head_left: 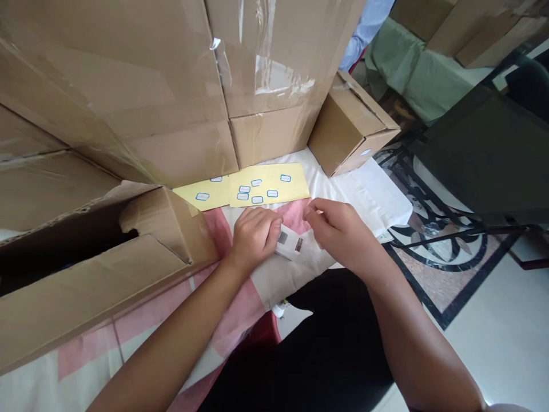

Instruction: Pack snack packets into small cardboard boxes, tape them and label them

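On the left, a long open-topped carton (98, 274) of corrugated brown cardboard, edges ragged, sits on the pink-and-cream checked tablecloth (240, 294). Next, flat yellow sheets (295, 197) dotted with blue-bordered labels (271, 194), against tall taped cartons (274, 134). Now the left hand (255, 234): fingers curled in together, thumb by the near end of a small white box (288, 245); the grip itself is hidden. That printed, smooth-faced box lies between the hands, just right of the left thumb, the nearer hand; its visible part slants down to the right, full long axis covered. Here's the right hand (337, 232), apart from it, thumb and forefinger tips together, anything between too small to tell. Far right, a closed carton (355, 129), squarish and boxy.
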Available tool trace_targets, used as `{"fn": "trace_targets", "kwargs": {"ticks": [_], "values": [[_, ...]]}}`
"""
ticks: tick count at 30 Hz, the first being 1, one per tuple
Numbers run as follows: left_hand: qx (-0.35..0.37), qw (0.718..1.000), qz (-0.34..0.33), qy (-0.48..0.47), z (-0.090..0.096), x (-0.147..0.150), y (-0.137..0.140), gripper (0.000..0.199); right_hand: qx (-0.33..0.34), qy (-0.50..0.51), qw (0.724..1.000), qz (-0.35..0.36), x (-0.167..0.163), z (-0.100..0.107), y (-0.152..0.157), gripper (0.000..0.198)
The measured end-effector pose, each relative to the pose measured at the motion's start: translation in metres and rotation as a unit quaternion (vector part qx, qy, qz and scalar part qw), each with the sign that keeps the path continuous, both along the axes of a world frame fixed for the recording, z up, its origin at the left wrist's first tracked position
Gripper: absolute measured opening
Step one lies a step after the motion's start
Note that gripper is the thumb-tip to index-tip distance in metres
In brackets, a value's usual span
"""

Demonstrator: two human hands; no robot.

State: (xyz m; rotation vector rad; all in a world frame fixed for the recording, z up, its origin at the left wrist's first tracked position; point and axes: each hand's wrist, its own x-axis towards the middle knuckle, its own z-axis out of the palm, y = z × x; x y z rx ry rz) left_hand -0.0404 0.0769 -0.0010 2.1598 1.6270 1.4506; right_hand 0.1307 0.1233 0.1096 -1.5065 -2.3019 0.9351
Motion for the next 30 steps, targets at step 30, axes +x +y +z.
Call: {"fn": "trace_targets", "kwargs": {"ticks": [30], "values": [[-0.025,0.999,0.016,-0.022,-0.001,-0.001,0.001,0.027,-0.251,-0.055,0.960,0.111,0.025,-0.013,0.017,0.019]]}}
